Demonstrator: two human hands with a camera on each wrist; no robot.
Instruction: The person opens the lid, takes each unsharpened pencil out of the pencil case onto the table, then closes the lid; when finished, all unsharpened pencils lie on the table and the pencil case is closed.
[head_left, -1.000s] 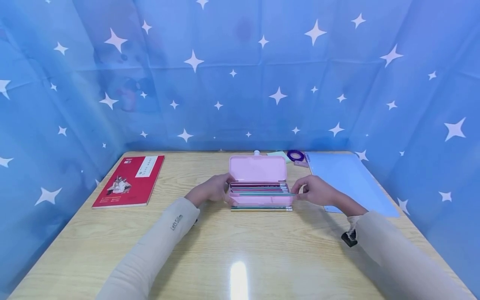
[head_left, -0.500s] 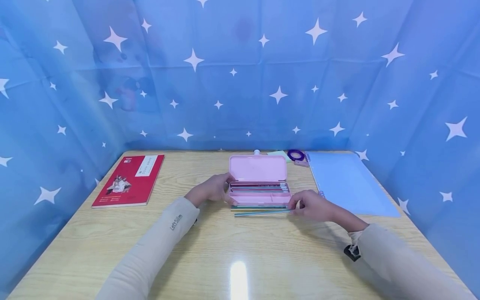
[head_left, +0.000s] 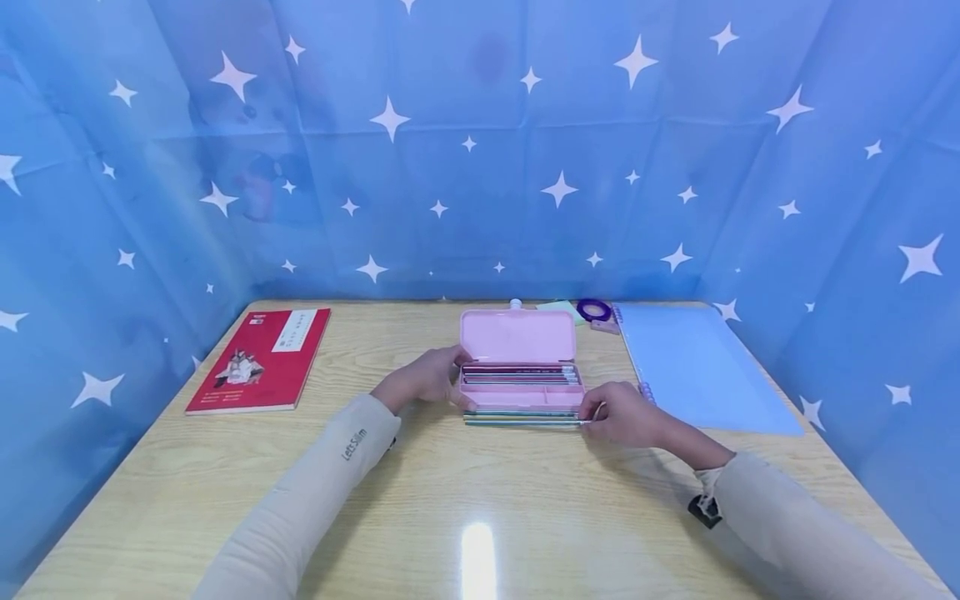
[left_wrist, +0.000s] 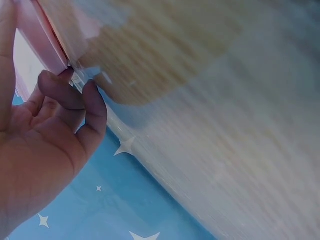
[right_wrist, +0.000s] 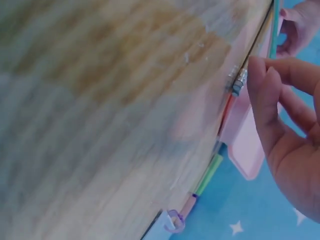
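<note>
One pink case (head_left: 517, 336) on wooden table (head_left: 600, 533) (starry curtain (head_left: 480, 183) behind).

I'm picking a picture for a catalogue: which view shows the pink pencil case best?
The head view: it shows the pink pencil case nearly whole, lid open, pencils inside. The left wrist view catches only a cut-off part; the right wrist view shows it slantwise, partly behind the right hand.

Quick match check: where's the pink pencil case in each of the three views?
Head: pink pencil case, open, just right of centre, between the left hand and right hand.
Left wrist: pink pencil case, in part, at the upper left corner.
Right wrist: pink pencil case, right of centre, partly hidden behind the right hand.
Shared landmark: blue star-patterned cloth, in all three.
</note>
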